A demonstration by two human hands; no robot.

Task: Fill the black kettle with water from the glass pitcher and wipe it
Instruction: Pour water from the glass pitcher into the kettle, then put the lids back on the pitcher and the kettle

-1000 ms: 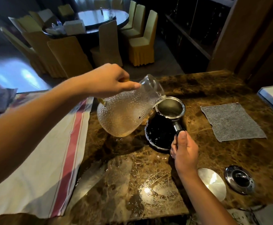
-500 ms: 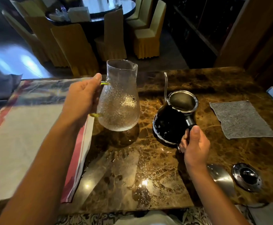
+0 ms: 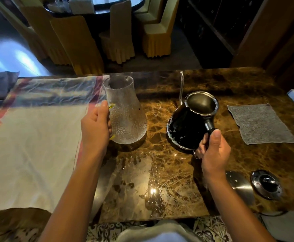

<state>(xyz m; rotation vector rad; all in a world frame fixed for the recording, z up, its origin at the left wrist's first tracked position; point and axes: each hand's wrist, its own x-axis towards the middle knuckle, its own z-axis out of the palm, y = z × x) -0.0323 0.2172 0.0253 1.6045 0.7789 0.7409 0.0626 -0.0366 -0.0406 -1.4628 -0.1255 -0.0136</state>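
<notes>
The textured glass pitcher (image 3: 126,117) stands upright on the brown marble table (image 3: 169,163), at the edge of the striped cloth. My left hand (image 3: 95,130) is wrapped around its yellow-tinted handle. To the right sits the black kettle (image 3: 186,130), lid off, its steel-rimmed mouth open and its thin spout rising at the back. My right hand (image 3: 214,149) grips the kettle's black handle, thumb on top. A grey wiping cloth (image 3: 259,124) lies flat to the right of the kettle.
A white cloth with red stripes (image 3: 30,145) covers the table's left part. The kettle's lid (image 3: 266,184) and a round steel base (image 3: 238,187) lie near the front right edge. Water glistens on the marble in front. Covered chairs stand beyond the table.
My left hand tipped the pitcher back from pouring over the kettle, moved it left and set it upright on the table. My right hand has stayed on the kettle's handle.
</notes>
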